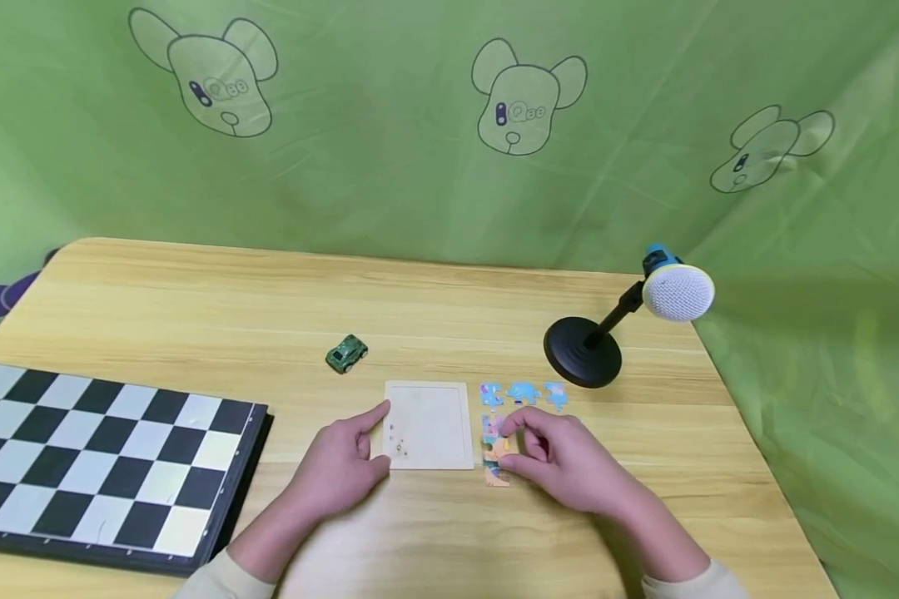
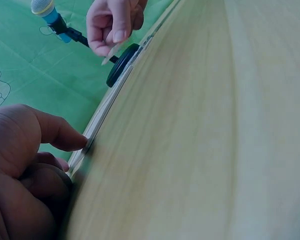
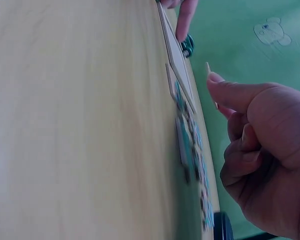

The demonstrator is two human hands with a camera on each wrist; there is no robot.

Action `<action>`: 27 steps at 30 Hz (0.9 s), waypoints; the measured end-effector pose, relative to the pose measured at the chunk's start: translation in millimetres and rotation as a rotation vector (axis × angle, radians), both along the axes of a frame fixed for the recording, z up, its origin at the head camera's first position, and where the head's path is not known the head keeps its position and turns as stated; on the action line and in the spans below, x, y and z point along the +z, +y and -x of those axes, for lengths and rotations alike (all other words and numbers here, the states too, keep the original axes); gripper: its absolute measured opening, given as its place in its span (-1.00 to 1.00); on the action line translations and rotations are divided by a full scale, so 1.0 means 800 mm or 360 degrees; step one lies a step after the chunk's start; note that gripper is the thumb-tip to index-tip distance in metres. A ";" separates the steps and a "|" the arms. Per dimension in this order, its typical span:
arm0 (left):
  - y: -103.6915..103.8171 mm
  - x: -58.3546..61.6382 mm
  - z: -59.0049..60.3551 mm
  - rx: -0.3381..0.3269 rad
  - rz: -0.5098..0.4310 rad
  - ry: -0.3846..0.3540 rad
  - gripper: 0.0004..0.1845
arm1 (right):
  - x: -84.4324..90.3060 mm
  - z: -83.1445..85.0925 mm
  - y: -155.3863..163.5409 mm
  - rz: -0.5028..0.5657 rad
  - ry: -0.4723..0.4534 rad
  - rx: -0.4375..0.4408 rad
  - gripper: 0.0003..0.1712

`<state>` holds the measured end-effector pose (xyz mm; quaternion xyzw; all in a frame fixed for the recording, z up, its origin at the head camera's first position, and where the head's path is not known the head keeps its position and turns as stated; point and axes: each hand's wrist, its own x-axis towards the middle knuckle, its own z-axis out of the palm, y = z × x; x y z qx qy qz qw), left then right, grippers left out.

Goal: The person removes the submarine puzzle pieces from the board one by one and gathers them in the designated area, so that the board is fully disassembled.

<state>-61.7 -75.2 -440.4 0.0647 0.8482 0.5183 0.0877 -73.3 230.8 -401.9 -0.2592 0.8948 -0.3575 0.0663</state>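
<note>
A pale wooden puzzle tray (image 1: 438,416) lies flat on the table near its front edge. My left hand (image 1: 380,437) rests at the tray's left side, its index finger (image 3: 186,20) and thumb (image 2: 65,140) touching the tray's edge (image 2: 97,127). My right hand (image 1: 513,445) hovers just right of the tray and pinches a thin puzzle piece (image 2: 110,56) between thumb and fingers. Under and around that hand lie several colourful loose pieces (image 1: 523,393), also seen edge-on in the right wrist view (image 3: 190,140). The tray's recess holds no pieces.
A black-and-white chessboard (image 1: 82,453) fills the table's left front. Behind the tray sits a small green toy car (image 1: 346,353). A microphone (image 1: 677,291) on a round black base (image 1: 583,349) stands at the back right. Green cloth hangs behind and to the right.
</note>
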 end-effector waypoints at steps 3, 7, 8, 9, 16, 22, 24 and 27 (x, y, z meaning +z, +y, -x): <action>0.000 0.000 0.000 0.0003 0.0004 -0.0002 -0.24 | 0.002 -0.007 0.014 -0.0005 0.0004 -0.0037 -0.77; 0.000 0.000 0.000 0.0008 0.0009 -0.0003 -0.24 | 0.004 -0.015 0.032 -0.0015 0.0013 -0.0082 -0.78; 0.000 0.000 0.000 0.0008 0.0009 -0.0004 -0.24 | 0.004 -0.017 0.037 -0.0022 0.0014 -0.0094 -0.78; 0.000 0.001 0.000 0.0010 0.0012 -0.0006 -0.24 | 0.003 -0.018 0.041 -0.0029 0.0019 -0.0102 -0.78; 0.000 0.001 0.000 0.0013 0.0016 -0.0015 -0.24 | -0.009 -0.026 0.071 -0.0066 0.0043 -0.0160 -0.74; 0.001 0.001 -0.001 0.0006 0.0003 -0.0015 -0.24 | -0.017 -0.031 0.089 -0.0034 0.0015 -0.0192 -0.75; 0.001 0.001 -0.001 0.0003 0.0002 -0.0012 -0.24 | -0.019 -0.031 0.093 -0.0028 -0.0003 -0.0201 -0.76; 0.000 0.000 0.000 0.0001 0.0003 -0.0009 -0.24 | -0.021 -0.032 0.098 -0.0031 -0.0028 -0.0223 -0.77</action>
